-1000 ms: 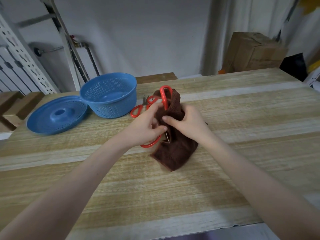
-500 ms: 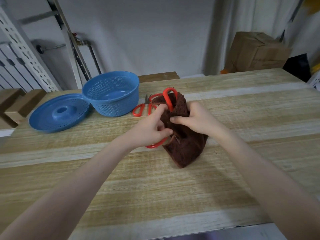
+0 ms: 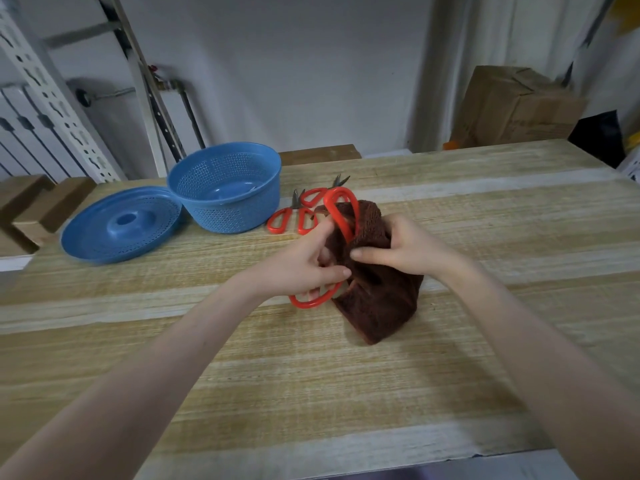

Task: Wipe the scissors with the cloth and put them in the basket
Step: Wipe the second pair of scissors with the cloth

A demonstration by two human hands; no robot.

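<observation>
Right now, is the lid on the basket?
No, the lid lies on the table beside the open basket.

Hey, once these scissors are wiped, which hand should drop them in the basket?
Left: the left hand grips the scissors, and the basket stands on that side; the right hand holds the cloth.

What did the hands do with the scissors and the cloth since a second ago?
The left hand and right hand slid a little right with the held scissors and the cloth. The blade that peeked out between them is now hidden in the cloth. The left still grips a red handle, and the right still grips the cloth. Basket, lid and loose scissors stayed put.
</observation>
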